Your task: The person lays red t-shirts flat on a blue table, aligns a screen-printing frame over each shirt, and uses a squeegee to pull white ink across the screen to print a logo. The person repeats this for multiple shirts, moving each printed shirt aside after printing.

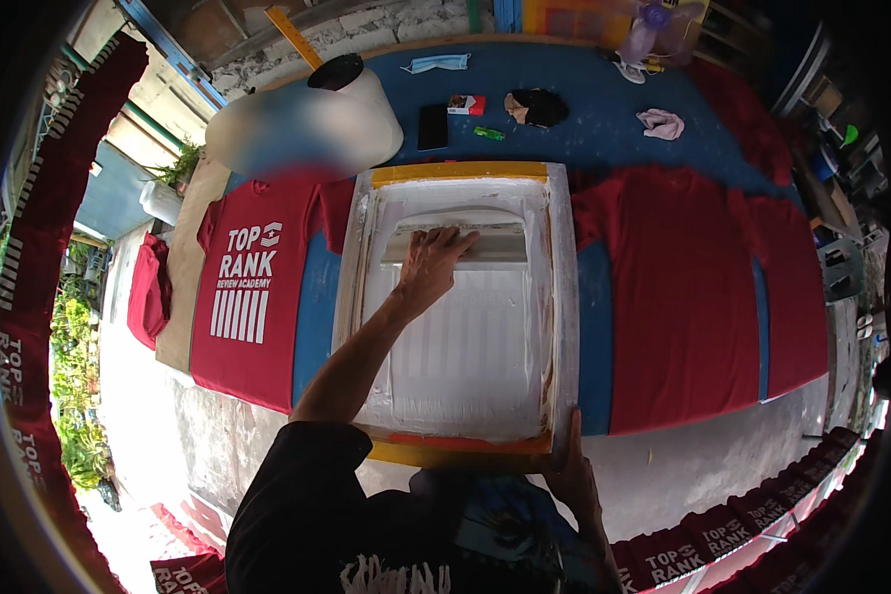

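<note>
A screen-printing frame [562, 287] with a white coated mesh and yellow-taped ends lies on the blue table, faint stripes showing through its lower half. My left hand [430, 261] grips a pale squeegee [495, 247] lying crosswise near the far end inside the frame, fingers bent over its top. My right hand [567, 465] holds the frame at its near right corner, partly hidden by it. A red T-shirt [238, 361] with a white print lies left of the frame, and a plain red T-shirt [683, 317] lies to the right.
On the blue table [594, 129] are a white container [376, 124], a black phone [433, 127], a mask [436, 62], cloths [660, 123] and small items. A purple fan [655, 25] stands behind. Printed red shirts hang along the left [40, 297] and lower right [762, 515].
</note>
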The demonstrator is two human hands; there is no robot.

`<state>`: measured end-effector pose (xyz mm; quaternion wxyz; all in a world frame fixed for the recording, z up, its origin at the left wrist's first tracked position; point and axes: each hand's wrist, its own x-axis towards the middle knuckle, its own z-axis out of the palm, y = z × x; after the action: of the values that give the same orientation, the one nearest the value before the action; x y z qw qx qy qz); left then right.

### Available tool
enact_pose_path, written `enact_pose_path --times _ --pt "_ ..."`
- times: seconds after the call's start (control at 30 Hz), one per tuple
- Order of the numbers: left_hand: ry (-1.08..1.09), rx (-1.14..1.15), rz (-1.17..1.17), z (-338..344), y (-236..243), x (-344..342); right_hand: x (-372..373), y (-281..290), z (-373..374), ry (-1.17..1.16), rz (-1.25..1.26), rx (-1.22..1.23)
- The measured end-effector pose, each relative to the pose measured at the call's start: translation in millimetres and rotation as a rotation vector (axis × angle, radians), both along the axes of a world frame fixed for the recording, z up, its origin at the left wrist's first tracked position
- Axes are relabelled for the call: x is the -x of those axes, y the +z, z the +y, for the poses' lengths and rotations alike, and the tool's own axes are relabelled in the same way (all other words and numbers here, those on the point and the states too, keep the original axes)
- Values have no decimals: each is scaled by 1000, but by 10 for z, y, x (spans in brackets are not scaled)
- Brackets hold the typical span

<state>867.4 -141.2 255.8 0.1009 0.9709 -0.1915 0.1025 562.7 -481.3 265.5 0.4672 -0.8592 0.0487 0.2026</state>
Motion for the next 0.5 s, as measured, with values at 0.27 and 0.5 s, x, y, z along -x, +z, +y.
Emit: enact_pose_path --times 0.27,0.5 --pt "-120 85 142 222 604 -631 -1 -40 -3 -15 65 50" --pt "-93 -27 274 158 649 -1079 7 -26 -12 -5 58 50"
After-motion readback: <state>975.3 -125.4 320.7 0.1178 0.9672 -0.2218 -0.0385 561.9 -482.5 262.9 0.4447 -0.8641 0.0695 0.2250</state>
